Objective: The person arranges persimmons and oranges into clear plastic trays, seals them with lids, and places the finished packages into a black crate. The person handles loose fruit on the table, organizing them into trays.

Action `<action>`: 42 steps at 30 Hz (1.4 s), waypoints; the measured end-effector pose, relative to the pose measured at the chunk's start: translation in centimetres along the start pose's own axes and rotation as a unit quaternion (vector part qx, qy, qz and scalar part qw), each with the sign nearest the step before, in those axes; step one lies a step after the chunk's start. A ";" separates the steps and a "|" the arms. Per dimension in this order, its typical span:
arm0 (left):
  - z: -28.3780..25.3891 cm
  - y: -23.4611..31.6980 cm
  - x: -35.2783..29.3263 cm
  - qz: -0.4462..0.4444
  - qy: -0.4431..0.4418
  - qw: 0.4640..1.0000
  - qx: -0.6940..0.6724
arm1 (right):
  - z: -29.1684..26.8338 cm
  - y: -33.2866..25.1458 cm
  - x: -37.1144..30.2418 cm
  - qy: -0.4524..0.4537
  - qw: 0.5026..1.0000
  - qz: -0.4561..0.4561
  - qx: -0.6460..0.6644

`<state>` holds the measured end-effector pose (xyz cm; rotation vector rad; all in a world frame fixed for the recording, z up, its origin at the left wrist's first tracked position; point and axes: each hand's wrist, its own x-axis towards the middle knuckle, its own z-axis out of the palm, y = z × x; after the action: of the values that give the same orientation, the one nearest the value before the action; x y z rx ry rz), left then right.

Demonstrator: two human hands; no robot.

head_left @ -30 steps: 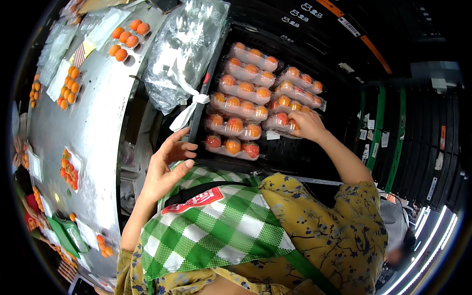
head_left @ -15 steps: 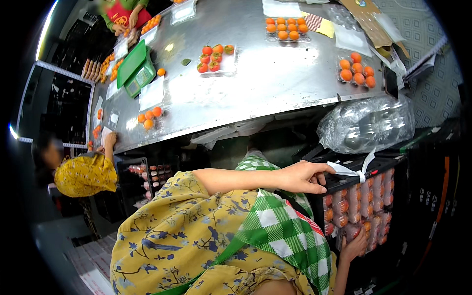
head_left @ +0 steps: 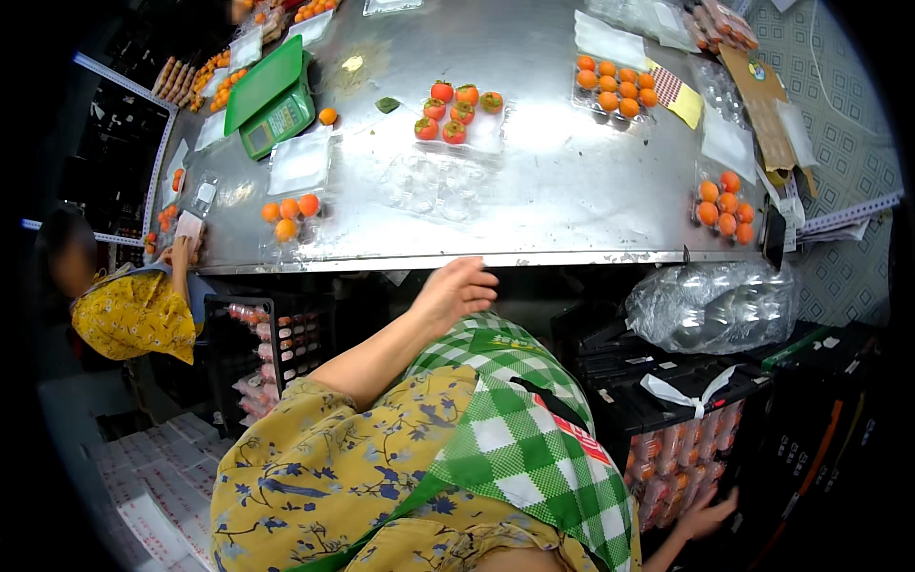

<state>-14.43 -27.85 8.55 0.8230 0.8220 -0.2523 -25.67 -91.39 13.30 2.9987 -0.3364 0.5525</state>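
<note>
My left hand [head_left: 456,296] is in front of the table's near edge, holding nothing, its fingers stretched out. At the lower right my right hand [head_left: 703,516] is open and bare, with its fingers apart, beside a black crate [head_left: 658,410] full of clear packs of orange-red fruit [head_left: 675,464]. A white strip [head_left: 691,389] is tied at the crate's rim. Beyond my left hand, a clear moulded tray [head_left: 434,184] lies on the metal table [head_left: 572,214]. Behind it, several red-orange persimmons [head_left: 457,112] with green tops sit on a white pad.
Trays of orange fruit stand at left [head_left: 288,217], back right [head_left: 615,88] and right [head_left: 726,208]. A green scale [head_left: 276,100] is at back left. Wrapped plastic trays [head_left: 715,307] bulge below the right table edge. A co-worker in yellow [head_left: 133,315] works at left, by another crate [head_left: 274,348].
My left hand has left the crate's rim and swung left to the table edge. My right hand has come away from the fruit packs and opened. The view has turned.
</note>
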 end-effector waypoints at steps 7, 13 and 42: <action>-9.6 6.9 6.1 0.152 0.240 0.953 -0.103 | -4.5 -21.8 15.6 0.106 0.967 -0.126 0.193; -13.8 9.4 9.3 0.187 0.140 0.972 0.038 | 0.4 -44.2 17.7 -0.069 0.865 -0.389 0.310; -15.5 12.0 10.9 0.030 -0.132 0.611 0.780 | 13.5 -65.8 14.3 -0.350 0.740 -0.381 0.430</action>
<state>-9.69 -7.28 0.99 2.3813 0.0619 -1.0870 7.01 -31.79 3.68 3.5159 1.4805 -0.7311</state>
